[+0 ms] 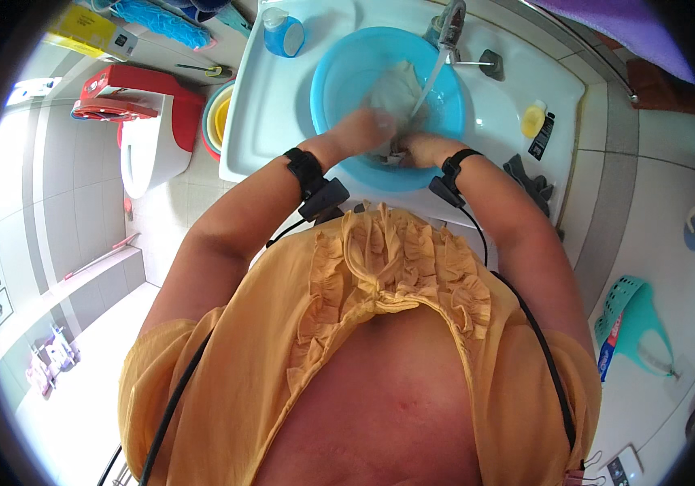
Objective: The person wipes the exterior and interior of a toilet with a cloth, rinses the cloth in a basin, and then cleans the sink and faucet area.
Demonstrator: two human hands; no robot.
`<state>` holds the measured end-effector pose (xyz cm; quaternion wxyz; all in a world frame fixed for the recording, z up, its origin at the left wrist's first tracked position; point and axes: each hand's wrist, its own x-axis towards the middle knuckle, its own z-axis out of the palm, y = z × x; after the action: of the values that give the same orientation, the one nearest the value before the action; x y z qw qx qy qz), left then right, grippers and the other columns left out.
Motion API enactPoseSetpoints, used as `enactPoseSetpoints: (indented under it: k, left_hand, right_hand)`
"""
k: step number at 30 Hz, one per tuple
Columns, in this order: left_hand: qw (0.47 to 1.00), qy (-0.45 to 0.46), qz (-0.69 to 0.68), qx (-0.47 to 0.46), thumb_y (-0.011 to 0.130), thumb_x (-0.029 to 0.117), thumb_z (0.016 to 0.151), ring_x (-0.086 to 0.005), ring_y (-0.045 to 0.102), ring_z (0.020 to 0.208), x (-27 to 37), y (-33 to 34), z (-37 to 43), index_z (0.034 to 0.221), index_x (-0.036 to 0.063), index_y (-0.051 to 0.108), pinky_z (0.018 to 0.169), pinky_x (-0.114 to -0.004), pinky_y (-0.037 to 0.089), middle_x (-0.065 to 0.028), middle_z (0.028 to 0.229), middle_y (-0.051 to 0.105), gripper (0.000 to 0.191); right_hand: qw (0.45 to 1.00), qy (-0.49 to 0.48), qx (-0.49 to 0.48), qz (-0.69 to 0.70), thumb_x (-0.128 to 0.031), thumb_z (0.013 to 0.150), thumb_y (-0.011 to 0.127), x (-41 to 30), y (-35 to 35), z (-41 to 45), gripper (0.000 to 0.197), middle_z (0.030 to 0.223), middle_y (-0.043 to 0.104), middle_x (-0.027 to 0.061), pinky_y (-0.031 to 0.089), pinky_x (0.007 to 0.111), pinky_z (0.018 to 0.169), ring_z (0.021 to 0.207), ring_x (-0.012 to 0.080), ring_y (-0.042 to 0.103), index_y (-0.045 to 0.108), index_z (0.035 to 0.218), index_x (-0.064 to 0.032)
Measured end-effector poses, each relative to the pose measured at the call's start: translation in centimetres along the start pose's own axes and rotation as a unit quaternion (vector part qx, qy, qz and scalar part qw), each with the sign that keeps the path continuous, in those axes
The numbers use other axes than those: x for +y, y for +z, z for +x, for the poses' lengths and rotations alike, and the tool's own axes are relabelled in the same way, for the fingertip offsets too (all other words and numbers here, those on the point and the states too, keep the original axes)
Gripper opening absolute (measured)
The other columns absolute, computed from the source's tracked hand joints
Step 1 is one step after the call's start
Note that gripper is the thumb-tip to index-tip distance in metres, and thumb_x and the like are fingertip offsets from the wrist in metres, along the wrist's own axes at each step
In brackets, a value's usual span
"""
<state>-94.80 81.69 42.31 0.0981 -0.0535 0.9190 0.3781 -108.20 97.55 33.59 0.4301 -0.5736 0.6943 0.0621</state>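
Note:
A light blue plastic basin (pixel 336 67) stands in the white washbasin, and both my hands are inside it. My left hand (pixel 373 129) is blurred and grips a pale wet cloth (pixel 401 88). My right hand (pixel 423 150) is close beside it, low in the basin, at the cloth's bunched near end; its fingers are partly hidden. A stream of water (pixel 430 86) runs from the metal faucet (pixel 453 24) down onto the cloth and hands.
On the washbasin (pixel 250 115) stand a blue pump bottle (pixel 284 36), a yellow bottle (pixel 533 120) and a black tube (pixel 543 136). A dark grey cloth (pixel 528 182) lies at its right edge. Nested tubs (pixel 221 115) and a red-and-white toilet (pixel 152 130) are to the left.

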Motion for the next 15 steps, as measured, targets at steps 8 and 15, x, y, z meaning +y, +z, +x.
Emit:
enactPoseSetpoints:
  k: [8, 15]
  left_hand:
    - [0.993, -0.099, -0.054, -0.029, 0.069, 0.027, 0.081, -0.0327, 0.061, 0.109, -0.6, 1.3, 0.1, 0.117, 0.0032, 0.060, 0.093, -0.038, 0.047, -0.0173, 0.115, 0.065, 0.044]
    - [0.984, 0.067, -0.164, 0.011, 0.076, 0.024, 0.080, -0.0266, 0.064, 0.100, 2.4, -1.0, 1.1, 0.121, 0.0040, 0.057, 0.089, -0.037, 0.049, -0.0103, 0.103, 0.068, 0.049]
  right_hand:
    - [0.996, -0.023, 0.053, -0.068, -0.023, 0.092, 0.055, -2.4, -1.6, -0.5, 0.036, 0.129, 0.059, 0.0181, 0.045, 0.043, 0.098, 0.116, 0.0347, 0.057, 0.061, 0.124, -0.0064]
    - [0.947, -0.154, 0.281, -0.018, -0.023, 0.098, 0.047, -4.8, -9.3, -9.4, 0.024, 0.089, 0.065, 0.0186, 0.050, 0.047, 0.073, 0.086, 0.0385, 0.064, 0.058, 0.101, -0.0017]
